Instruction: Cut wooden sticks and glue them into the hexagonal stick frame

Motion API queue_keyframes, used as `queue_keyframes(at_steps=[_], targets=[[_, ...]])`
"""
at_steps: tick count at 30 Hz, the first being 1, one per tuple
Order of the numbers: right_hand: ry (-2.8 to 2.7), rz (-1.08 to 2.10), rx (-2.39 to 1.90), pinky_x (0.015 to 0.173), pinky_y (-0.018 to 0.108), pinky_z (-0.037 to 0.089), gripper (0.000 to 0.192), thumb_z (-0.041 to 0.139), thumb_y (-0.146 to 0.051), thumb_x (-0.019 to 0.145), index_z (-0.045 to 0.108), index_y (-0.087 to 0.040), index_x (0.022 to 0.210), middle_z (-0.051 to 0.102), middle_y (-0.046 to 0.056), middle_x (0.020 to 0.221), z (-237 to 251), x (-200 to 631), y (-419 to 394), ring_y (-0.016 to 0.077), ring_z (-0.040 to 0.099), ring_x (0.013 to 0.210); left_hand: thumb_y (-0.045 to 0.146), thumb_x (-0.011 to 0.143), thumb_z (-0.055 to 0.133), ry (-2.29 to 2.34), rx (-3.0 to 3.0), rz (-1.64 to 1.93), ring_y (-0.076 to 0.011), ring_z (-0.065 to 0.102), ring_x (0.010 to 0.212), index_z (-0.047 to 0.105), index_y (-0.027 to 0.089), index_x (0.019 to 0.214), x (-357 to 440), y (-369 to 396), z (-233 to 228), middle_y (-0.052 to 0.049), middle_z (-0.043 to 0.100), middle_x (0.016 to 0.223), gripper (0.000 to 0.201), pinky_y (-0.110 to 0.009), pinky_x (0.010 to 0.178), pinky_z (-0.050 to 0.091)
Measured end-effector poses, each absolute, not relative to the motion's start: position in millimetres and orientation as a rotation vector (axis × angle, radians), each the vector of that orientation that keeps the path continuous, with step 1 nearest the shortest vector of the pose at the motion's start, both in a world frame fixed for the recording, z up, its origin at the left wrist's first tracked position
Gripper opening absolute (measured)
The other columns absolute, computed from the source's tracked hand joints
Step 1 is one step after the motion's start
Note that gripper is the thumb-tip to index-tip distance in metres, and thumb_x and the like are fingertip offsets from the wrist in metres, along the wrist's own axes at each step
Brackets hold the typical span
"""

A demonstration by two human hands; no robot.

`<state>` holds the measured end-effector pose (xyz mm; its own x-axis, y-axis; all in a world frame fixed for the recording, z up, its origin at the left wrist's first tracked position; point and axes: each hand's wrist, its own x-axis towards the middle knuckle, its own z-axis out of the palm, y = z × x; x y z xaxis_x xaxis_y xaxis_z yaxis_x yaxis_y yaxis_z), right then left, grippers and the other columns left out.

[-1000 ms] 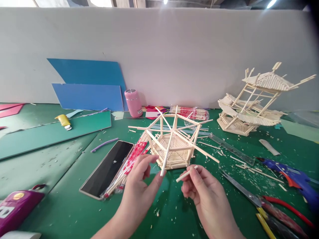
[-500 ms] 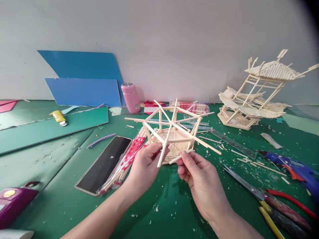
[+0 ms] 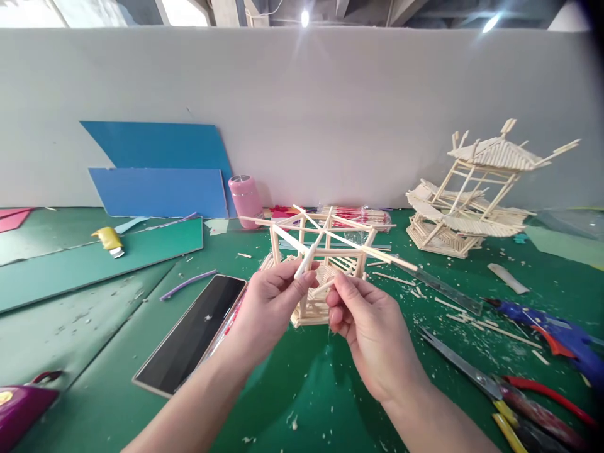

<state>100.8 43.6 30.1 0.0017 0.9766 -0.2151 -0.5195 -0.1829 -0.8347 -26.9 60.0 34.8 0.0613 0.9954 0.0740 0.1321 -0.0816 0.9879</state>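
A small hexagonal frame of pale wooden sticks [image 3: 330,248] stands on the green cutting mat [image 3: 117,352] in front of me, with long sticks crossing over its top. My left hand [image 3: 271,305] pinches the near end of one slanting stick of the frame. My right hand [image 3: 365,324] holds a short loose stick [image 3: 325,286] against the frame's near side. Both hands are close together just in front of the frame.
A finished stick pagoda [image 3: 472,195] stands at the back right. A phone [image 3: 193,333] and a packet of sticks lie left of the frame. A metal ruler [image 3: 438,286], blue glue gun [image 3: 552,330], cutters [image 3: 519,390], pink bottle [image 3: 244,200] and blue boards [image 3: 160,170] surround the work.
My right hand carried the short stick up from in front of the frame to its near side. My left hand closed on the slanting stick. The view tilted lower.
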Motion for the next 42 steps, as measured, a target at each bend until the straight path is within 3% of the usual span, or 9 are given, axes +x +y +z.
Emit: queue_keyframes(at_steps=[6,14,25,32,39,42], targets=[[-0.562,1.531,-0.933,0.044,0.013,0.043,0.015,0.072,-0.03,0.065,0.067,-0.017,0.067,0.06,-0.004,0.058,36,100,49,0.0032,0.049,0.045,0.032,0.083,0.053,1.099,1.328,1.15,-0.017,0.057,0.078,0.066,0.018,0.098,-29,61,38,-0.004,0.066,0.081,0.024,-0.029,0.072,0.044],[-0.525,1.538,-0.92,0.046,0.012,0.045,0.014,0.072,-0.029,0.065,0.067,-0.017,0.067,0.062,-0.003,0.059,39,101,53,0.0029,0.051,0.046,0.033,0.083,0.053,1.075,1.27,1.156,-0.0157,0.057,0.067,0.067,0.017,0.096,-28,61,35,-0.005,0.065,0.076,0.025,-0.029,0.064,0.045],[-0.499,1.497,-0.946,0.044,0.014,0.045,0.017,0.074,-0.031,0.062,0.066,-0.016,0.066,0.063,-0.003,0.059,41,99,57,0.0039,0.052,0.045,0.031,0.084,0.052,1.035,1.317,1.156,-0.0145,0.053,0.061,0.067,0.018,0.083,-24,60,40,-0.001,0.059,0.063,0.02,-0.027,0.057,0.041],[-0.467,1.491,-0.92,0.043,0.012,0.043,0.016,0.074,-0.03,0.062,0.066,-0.016,0.064,0.062,-0.004,0.058,41,96,56,0.0026,0.05,0.044,0.029,0.086,0.049,0.987,1.301,1.124,-0.0125,0.048,0.059,0.066,0.018,0.086,-25,60,40,0.0,0.054,0.065,0.02,-0.026,0.058,0.038],[-0.444,1.482,-0.875,0.043,0.013,0.043,0.014,0.073,-0.028,0.063,0.066,-0.016,0.062,0.061,-0.003,0.057,40,93,56,0.0031,0.049,0.044,0.027,0.084,0.052,0.992,1.333,1.119,-0.0164,0.056,0.075,0.066,0.019,0.093,-24,60,42,-0.002,0.063,0.079,0.018,-0.027,0.066,0.043],[-0.465,1.476,-0.871,0.044,0.014,0.042,0.013,0.073,-0.028,0.064,0.066,-0.016,0.063,0.062,-0.004,0.057,39,92,56,0.0027,0.047,0.044,0.028,0.081,0.056,1.063,1.372,1.111,-0.0153,0.057,0.072,0.066,0.018,0.089,-24,61,42,-0.001,0.064,0.076,0.015,-0.025,0.062,0.043]])
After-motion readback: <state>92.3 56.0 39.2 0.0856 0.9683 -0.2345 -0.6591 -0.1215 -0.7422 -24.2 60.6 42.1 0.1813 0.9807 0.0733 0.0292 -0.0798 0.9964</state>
